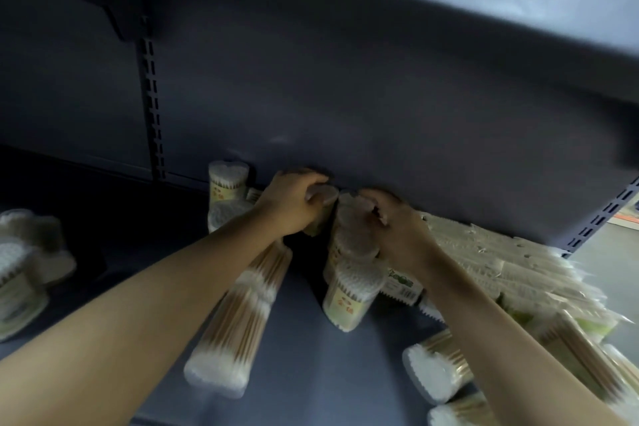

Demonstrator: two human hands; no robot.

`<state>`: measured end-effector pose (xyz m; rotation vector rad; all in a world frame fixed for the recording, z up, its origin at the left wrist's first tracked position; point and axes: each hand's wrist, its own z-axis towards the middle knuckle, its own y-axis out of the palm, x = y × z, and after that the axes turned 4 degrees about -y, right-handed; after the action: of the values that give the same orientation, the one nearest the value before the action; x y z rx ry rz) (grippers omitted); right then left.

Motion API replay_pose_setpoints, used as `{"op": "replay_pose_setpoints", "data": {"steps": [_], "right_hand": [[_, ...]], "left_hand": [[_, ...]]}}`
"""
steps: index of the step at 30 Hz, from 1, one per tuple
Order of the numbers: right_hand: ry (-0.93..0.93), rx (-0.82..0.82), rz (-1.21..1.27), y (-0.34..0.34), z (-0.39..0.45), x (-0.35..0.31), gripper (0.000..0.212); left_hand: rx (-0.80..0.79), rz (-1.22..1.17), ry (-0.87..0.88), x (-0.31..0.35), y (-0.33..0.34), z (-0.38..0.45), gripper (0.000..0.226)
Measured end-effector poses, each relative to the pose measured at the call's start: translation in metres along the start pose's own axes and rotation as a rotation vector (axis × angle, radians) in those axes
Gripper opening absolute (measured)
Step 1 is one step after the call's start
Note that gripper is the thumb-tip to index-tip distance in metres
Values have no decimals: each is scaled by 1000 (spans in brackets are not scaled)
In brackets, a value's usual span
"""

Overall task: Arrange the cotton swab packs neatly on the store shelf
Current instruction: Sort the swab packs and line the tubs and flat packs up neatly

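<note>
1. Far left: a cluster of upright round swab tubs [19, 273] stands near the shelf front edge, well apart from the work area. Risk: none from the hands at present.

2. Shelf deck [103, 252], dark, w/ slotted upright [152, 107] on the back panel. Low light; labels hard to read.

3. Rear, L of centre: one upright pack [228, 178] against the back panel, a second pack [224, 214] just in front of it. Risk: left forearm passes close beside these; a sideways sweep would prob. topple them.

4. Long pack [238, 325] lies flat under the left forearm, white tips toward the front edge. Risk: arm drag could roll it fwd off the deck.

5. Left hand [290, 201]: fingers curled over the top of a small pack [323, 201] at the back panel, gripping it. Pack base not visible; cannot tell if it is seated.

6. Right hand [397, 221]: fingers curled onto the top of the rear pack in a row of upright packs [352, 287] running front to back. The exact pack gripped is blurred. Risk: row packs touch; pushing the rear one likely tips the front one fwd.

7. Right: heap of flat bagged packs [501, 252] leans toward the row. Risk: slide into the row if disturbed by the right forearm.

8. Front right: loose pack [435, 373] on its side near the edge; may roll off.
</note>
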<state>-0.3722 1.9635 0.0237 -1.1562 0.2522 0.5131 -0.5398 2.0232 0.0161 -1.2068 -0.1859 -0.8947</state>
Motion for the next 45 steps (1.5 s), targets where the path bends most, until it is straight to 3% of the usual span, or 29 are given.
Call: {"op": "replay_pose_setpoints", "data": {"steps": [6,14,20,27,40,45], "right_hand": [[3,51,-16,-5,9,-18,35],[20,9,9,8,-7,-44,33],[39,-42,25,14,-22,-60,28],[-62,-45,-25,15,-34,-82,23],[-301,-438,105,48,-69,-113,37],[-289,-453,80,47,-76,-114,34]], "left_hand": [[68,-56,57,3,-27,-12,29],[70,17,-174,-30,-65,-47,25],[62,-15,-197,-43,-77,-78,22],[132,-2,-223,-51,-84,-101,23],[83,8,-378,-55,-96,-139,25],[82,1,-398,-57,-100,-150,23]]}}
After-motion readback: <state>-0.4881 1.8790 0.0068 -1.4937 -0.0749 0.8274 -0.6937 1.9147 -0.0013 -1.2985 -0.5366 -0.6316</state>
